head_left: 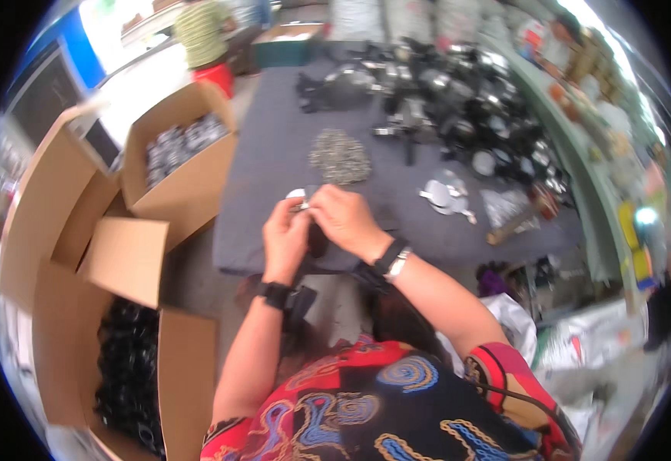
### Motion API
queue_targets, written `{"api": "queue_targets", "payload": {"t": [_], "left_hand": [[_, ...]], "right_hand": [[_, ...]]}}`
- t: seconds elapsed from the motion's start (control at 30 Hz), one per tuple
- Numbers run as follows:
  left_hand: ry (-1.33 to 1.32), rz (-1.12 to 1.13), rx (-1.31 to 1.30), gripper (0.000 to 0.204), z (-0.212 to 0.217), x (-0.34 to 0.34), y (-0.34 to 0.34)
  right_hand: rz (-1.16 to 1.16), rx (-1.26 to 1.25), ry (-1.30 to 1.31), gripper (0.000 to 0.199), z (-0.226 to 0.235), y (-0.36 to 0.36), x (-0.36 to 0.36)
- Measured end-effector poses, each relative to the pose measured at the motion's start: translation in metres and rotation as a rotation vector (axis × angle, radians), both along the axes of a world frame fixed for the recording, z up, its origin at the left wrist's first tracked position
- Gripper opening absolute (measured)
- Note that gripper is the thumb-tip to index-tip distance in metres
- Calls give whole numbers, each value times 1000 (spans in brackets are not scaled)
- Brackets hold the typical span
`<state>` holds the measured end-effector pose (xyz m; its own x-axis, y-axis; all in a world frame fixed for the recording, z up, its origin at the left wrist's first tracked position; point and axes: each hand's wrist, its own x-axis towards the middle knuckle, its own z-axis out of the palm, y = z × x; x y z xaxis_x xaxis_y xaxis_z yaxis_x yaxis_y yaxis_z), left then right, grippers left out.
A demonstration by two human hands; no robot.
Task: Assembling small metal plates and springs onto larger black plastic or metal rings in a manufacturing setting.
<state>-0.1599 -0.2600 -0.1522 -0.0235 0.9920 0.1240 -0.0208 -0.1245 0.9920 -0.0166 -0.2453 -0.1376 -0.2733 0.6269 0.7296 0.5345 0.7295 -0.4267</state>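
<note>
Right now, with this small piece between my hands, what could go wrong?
The small shiny piece between the left hand and right hand might slip and land among the small metal parts just beyond. A bump could scatter that loose pile across the table. The open cardboard box at lower left holds black parts; anything knocked that way might drop in.

No words or numbers can be read. The white bag (581, 349), to the right of and nearer the body than the right hand (343, 219), bears coloured print, too blurred to make out; a pale sack (457, 21) far beyond that hand shows an illegible reddish mark.
</note>
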Motion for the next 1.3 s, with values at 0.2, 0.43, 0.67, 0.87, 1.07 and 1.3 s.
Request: {"api": "queue_targets", "payload": {"t": [0.2,0.43,0.67,0.87,1.07,1.3], "left_hand": [[-2,14,38,19,-5,-3,5],[36,17,-8,19,1,2,6],[59,28,-12,19,2,-1,4],[53,20,-13,19,1,3,4],[48,19,-17,19,1,1,3],[50,12,-28,19,5,2,2]], "right_hand": [[-114,-14,-188,11,19,-11,28],[-593,-401,-333,12,55,-36,190],[-671,-738,-261,13,62,-46,261],[-841,-631,-783,13,30,-30,291],[-877,-911,-847,22,43,-24,282],[-959,-900,-849,22,56,-33,287]]}}
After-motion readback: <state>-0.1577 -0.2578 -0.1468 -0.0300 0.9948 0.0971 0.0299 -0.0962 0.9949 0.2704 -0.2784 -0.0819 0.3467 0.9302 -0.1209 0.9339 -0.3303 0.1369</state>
